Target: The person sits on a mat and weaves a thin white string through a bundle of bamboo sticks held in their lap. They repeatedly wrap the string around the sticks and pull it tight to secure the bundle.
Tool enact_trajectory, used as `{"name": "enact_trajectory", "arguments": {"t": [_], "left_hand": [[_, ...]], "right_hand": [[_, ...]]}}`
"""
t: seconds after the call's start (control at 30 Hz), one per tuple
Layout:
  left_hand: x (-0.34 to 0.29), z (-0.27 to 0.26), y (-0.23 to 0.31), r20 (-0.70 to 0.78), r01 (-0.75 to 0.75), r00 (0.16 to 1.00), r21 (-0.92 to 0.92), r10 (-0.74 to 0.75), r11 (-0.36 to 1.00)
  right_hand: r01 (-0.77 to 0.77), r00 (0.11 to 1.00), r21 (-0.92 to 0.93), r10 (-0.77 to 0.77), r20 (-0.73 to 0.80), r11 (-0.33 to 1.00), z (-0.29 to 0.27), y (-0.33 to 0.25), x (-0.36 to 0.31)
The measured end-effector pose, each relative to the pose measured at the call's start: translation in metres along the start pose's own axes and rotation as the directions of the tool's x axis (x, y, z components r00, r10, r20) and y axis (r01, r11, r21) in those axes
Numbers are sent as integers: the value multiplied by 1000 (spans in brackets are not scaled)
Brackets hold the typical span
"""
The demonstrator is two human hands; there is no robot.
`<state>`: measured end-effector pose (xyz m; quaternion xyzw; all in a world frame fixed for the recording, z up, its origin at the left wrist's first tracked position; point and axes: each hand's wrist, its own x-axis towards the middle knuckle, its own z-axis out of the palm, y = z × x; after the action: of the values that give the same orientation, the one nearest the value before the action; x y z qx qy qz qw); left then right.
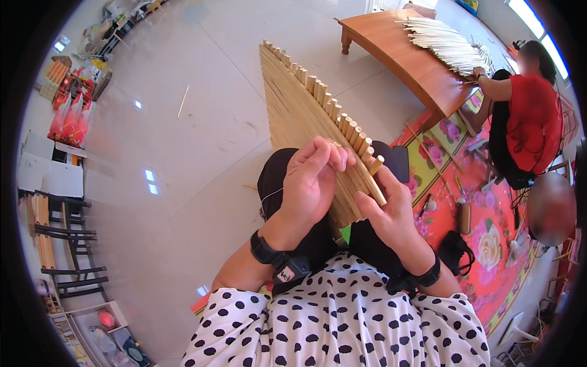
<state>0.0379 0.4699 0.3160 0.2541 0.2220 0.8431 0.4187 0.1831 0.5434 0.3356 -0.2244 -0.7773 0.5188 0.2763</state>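
A long panel of slender tan sticks (296, 107), laid side by side, slants across my lap, its far end tapering to a point. Round stick ends stand out unevenly along its right edge. My right hand (391, 199) grips the near right edge, thumb on top and fingers beneath, beside the outermost stick (374, 186). Over the panel, my left hand (315, 174) is closed in a pinch. What its fingertips hold is too small to make out. A thin pale thread (271, 194) loops beside the left wrist.
At right, a person in red sits by a wooden table (391, 46) bearing a heap of pale sticks (443, 46). Tools and a black bag (455, 251) lie on the floral mat (489, 244). Black-framed furniture (70, 235) stands left; one loose stick (183, 101) lies on the floor.
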Motion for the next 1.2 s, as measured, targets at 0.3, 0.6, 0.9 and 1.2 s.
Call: {"name": "enact_trajectory", "arguments": {"t": [0.3, 0.6, 0.9, 1.2], "left_hand": [[-1, -22, 11, -11, 113, 993, -280, -121, 953], [3, -8, 23, -58, 188, 978, -156, -199, 970], [-14, 16, 38, 104, -91, 994, 682, 26, 726], [-10, 14, 29, 248, -294, 955, 726, 162, 622]], "right_hand": [[-92, 968, -61, 104, 227, 994, -18, -25, 15], [-274, 942, -258, 313, 123, 926, -8, -45, 47], [-107, 982, -473, 168, 88, 875, 1, -50, 45], [-216, 962, -374, 263, 77, 902, -3, -46, 41]]}}
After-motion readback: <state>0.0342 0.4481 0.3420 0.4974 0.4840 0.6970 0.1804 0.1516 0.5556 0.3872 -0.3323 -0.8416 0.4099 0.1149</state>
